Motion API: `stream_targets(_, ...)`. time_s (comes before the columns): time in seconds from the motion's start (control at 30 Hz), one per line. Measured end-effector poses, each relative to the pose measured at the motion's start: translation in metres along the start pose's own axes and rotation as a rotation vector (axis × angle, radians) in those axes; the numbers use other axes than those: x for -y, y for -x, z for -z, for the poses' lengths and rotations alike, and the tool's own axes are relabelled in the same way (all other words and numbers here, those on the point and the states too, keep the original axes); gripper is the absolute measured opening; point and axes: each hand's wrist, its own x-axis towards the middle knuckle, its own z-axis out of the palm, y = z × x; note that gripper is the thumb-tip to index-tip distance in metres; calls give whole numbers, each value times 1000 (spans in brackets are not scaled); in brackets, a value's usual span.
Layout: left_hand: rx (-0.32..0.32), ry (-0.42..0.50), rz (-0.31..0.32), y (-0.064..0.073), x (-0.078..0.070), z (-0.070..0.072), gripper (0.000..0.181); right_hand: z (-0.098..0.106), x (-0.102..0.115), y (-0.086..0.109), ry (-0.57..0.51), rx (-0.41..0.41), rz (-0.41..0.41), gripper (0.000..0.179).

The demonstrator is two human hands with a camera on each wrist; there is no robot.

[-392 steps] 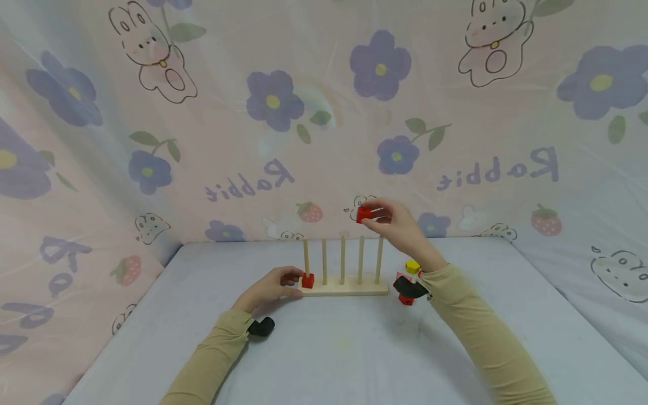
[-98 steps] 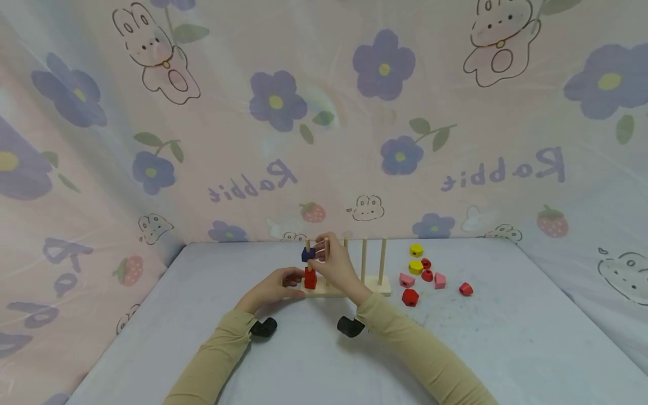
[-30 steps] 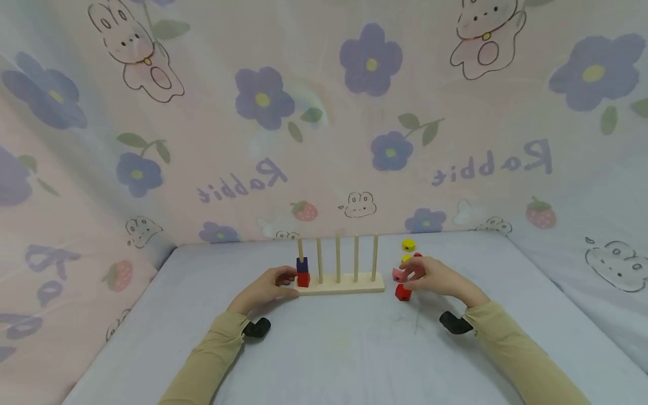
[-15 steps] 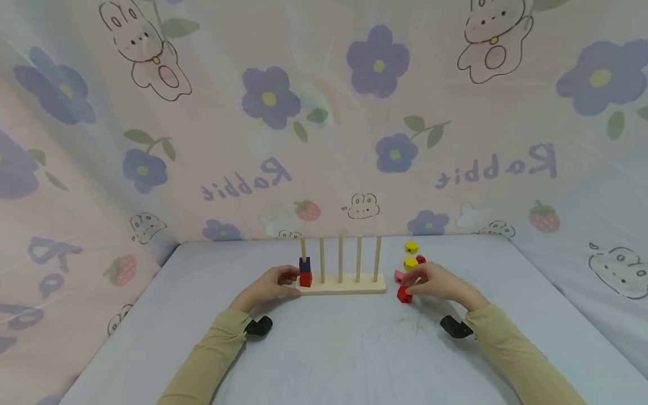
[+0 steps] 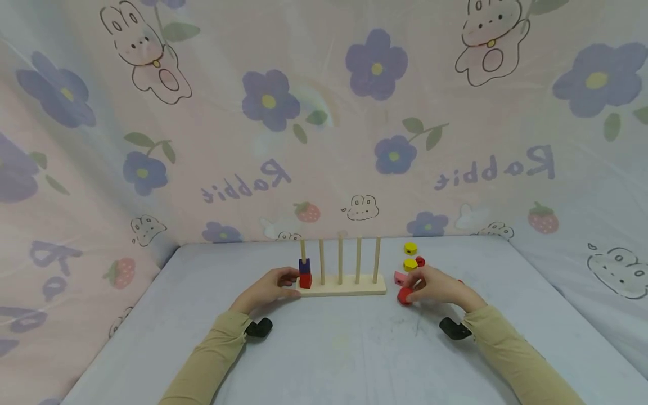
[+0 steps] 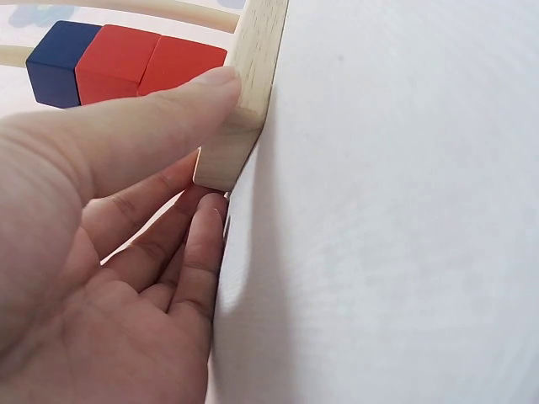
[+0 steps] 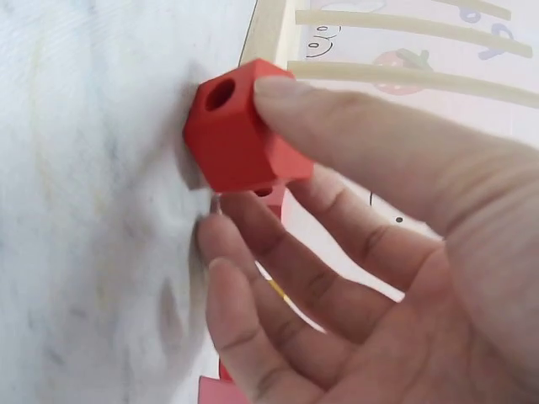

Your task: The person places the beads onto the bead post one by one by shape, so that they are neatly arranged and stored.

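At the left end of a wooden peg stand (image 5: 349, 289), my left hand (image 5: 265, 289) grips the base, thumb on one side and fingers round the end, as the left wrist view shows. The leftmost peg carries two red cubes (image 6: 181, 63) with a dark blue cube (image 5: 304, 265) on top. To the right of the stand, my right hand (image 5: 436, 287) pinches a red hexagonal bead (image 7: 227, 143) between its thumb and a finger hidden behind it. A hole shows in one of the bead's faces. The bead is low, close to the table.
Past the right hand lie two yellow beads (image 5: 410, 248), a small red bead (image 5: 421, 261) and a pink bead (image 5: 400, 278). Another red piece is mostly hidden behind the right hand. A patterned cloth (image 5: 324, 140) hangs behind the table.
Since the earliest frame, a second red cube and the blue cube have gone onto the leftmost peg. My right hand has moved right and now pinches the red hexagonal bead. My left hand stays put.
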Motion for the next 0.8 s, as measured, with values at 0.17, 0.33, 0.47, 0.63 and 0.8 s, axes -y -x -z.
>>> stream_targets(0.17, -2, -12, -1, 1, -4, 0, 52, -2, -1, 1, -25, 12, -7, 31)
stream_targets(0.33, -1, -27, 8, 2, -3, -2, 53, -6, -6, 0, -45, 21, 9, 38)
stream_targets(0.47, -6, -31, 17, 2, -3, -3, 53, -7, -9, -1, -35, 42, 32, 37)
stream_targets(0.63, -17, -30, 1, 3, -5, -3, 52, -5, -8, -1, 0, 58, 52, 33)
stream_targets(0.8, -11, -16, 1, 4, -6, -4, 53, -3, -6, 2, 16, 61, 51, 32)
